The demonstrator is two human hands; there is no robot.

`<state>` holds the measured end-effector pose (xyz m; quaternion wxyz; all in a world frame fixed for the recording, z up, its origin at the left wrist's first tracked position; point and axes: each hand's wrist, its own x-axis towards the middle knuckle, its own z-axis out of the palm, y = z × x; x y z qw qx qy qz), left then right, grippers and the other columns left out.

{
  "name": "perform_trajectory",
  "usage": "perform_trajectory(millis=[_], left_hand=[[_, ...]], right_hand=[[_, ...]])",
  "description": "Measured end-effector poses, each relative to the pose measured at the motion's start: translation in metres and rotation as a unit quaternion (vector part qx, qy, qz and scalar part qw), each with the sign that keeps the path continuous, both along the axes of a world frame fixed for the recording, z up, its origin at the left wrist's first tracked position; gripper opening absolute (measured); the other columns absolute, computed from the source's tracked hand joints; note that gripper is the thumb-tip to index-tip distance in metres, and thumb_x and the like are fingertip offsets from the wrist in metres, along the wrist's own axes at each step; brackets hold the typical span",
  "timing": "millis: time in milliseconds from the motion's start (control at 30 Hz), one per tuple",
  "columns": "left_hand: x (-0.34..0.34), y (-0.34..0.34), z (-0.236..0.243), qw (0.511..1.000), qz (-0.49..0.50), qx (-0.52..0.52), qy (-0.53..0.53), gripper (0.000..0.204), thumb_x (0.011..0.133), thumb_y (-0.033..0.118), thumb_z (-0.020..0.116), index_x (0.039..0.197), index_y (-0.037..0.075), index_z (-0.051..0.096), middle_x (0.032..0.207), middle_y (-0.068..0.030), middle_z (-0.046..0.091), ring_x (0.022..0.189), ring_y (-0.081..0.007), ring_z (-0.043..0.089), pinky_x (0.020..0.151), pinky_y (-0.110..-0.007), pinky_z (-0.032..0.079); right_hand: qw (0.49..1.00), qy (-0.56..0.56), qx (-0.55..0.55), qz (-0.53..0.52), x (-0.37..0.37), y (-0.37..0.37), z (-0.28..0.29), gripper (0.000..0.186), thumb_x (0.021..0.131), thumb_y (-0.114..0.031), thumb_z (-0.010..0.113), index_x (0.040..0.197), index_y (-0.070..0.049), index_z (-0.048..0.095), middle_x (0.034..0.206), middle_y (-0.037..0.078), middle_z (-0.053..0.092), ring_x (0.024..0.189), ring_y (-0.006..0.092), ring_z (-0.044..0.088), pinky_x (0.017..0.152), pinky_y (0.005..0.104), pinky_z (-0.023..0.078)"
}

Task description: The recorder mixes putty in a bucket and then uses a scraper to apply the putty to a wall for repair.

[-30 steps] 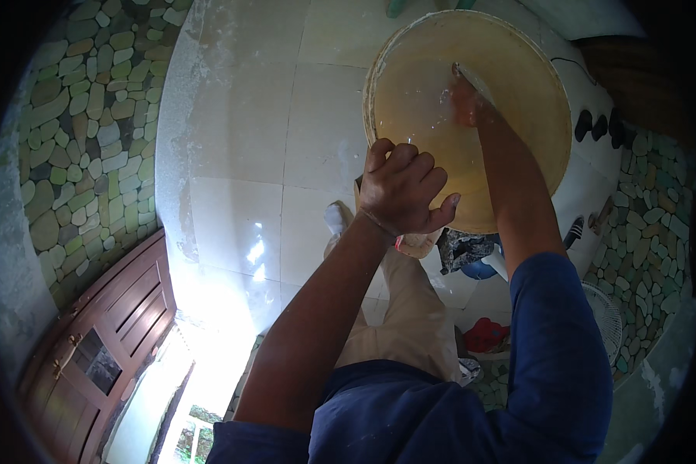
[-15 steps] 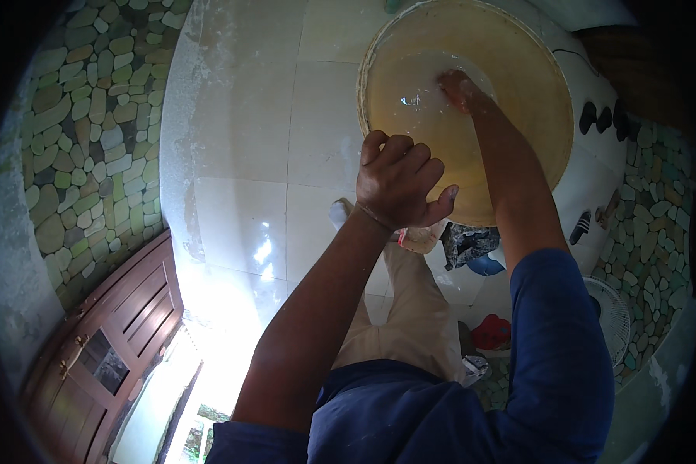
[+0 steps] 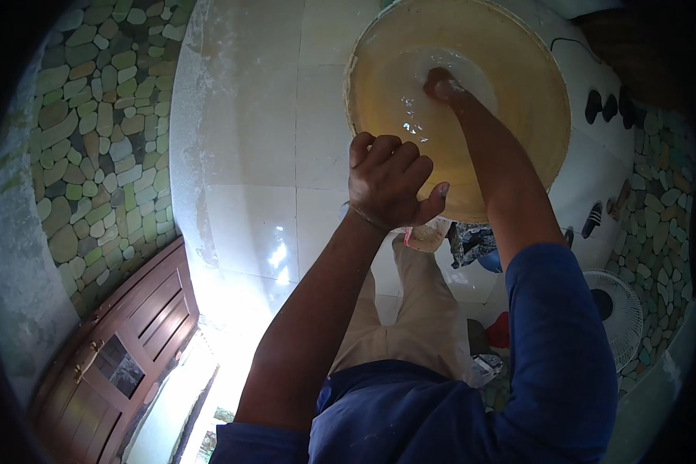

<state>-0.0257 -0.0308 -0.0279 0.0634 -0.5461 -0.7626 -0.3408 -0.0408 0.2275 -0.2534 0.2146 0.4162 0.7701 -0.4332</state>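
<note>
While the big yellowish tub point(image 3: 530, 100) stands with pale floor tiles point(image 3: 243, 139) around it, the right hand point(image 3: 441, 83) dips into the cloudy water point(image 3: 417, 112) inside. I can't tell how those fingers are. The left hand point(image 3: 392, 178) has its fingers curled over the near rim, thumb sticking out. Off to the right are a striped black slipper point(image 3: 592, 220) and a white fan point(image 3: 622, 313). A brown door point(image 3: 143, 313) is far left.

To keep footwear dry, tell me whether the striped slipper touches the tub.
Apart: the head view shows pale floor between the striped slipper and the tub.
</note>
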Motion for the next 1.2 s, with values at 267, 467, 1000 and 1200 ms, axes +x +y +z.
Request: perform_trajectory(millis=[267,467,1000,1200], left_hand=[[0.0,0.001,0.002,1.0,-0.001,-0.007,0.013,0.028,0.069,0.04,0.065,0.068,0.014,0.058,0.071,-0.0012,0.055,0.079,-0.0211,0.054,0.079,-0.04,0.036],[0.002,0.004,0.004,1.0,-0.005,-0.019,0.022,0.026,0.071,0.039,0.062,0.069,0.014,0.057,0.071,-0.0016,0.055,0.079,-0.0217,0.054,0.078,-0.04,0.035],[0.0,0.008,0.015,0.996,-0.025,-0.073,0.033,0.021,0.071,0.034,0.06,0.07,0.013,0.06,0.072,-0.002,0.059,0.077,-0.0226,0.055,0.079,-0.04,0.035],[-0.003,0.013,0.026,0.997,-0.042,-0.066,0.018,0.015,0.07,0.029,0.063,0.069,0.014,0.061,0.073,-0.0002,0.06,0.078,-0.0209,0.055,0.08,-0.04,0.033]], right_hand=[[0.974,0.174,-0.148,0.001,0.004,0.007,0.008,0.045,0.074,-0.04,0.07,0.09,0.002,0.065,0.081,0.018,0.063,0.071,0.0255,0.065,0.063,0.0395,0.048],[0.993,0.051,0.1,-0.033,0.005,0.001,-0.008,0.026,0.069,-0.016,0.065,0.09,-0.001,0.066,0.085,0.014,0.065,0.074,0.0216,0.062,0.063,0.0367,0.047],[0.667,0.252,-0.572,-0.405,0.024,0.01,0.08,0.019,0.085,-0.025,0.053,0.073,-0.011,0.055,0.06,0.001,0.045,0.048,0.0136,0.039,0.042,0.0292,0.026],[0.531,0.31,-0.69,-0.382,0.037,0.003,0.112,0.023,0.086,-0.03,0.053,0.072,-0.012,0.052,0.06,0.001,0.044,0.048,0.0139,0.037,0.042,0.0285,0.027]])
